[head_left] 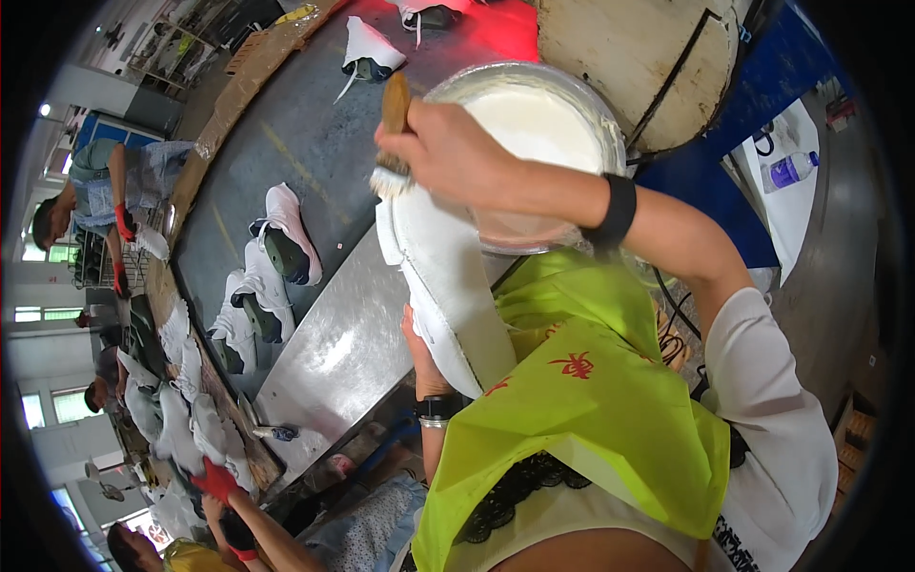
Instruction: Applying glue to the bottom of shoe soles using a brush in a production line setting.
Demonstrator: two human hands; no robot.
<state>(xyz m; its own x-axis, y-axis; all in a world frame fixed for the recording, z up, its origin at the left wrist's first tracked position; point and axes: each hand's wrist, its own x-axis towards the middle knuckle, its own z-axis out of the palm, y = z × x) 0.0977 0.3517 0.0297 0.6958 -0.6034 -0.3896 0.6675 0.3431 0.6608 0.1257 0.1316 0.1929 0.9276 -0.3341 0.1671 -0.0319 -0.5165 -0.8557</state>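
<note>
My right hand (448, 153) grips a brush (396, 100) by its wooden handle. White-coated bristles point down at the upper end of a white shoe sole (443, 276); I cannot tell whether they touch it. From below and behind, my left hand (417, 348) holds this sole tilted in front of my yellow-green apron (591, 381); most of its fingers are hidden. Just beyond my right wrist stands a round metal pot (610, 124) with creamy white liquid (534, 124), partly covered by my right hand and forearm.
A metal ledge (334, 315) borders a dark conveyor belt (315, 143) carrying several white shoes (276, 238). Across it, co-workers in red gloves (217, 480) handle white shoe parts (181, 419). A stained round lid-like panel (610, 48) and a bottle (791, 170) are at right.
</note>
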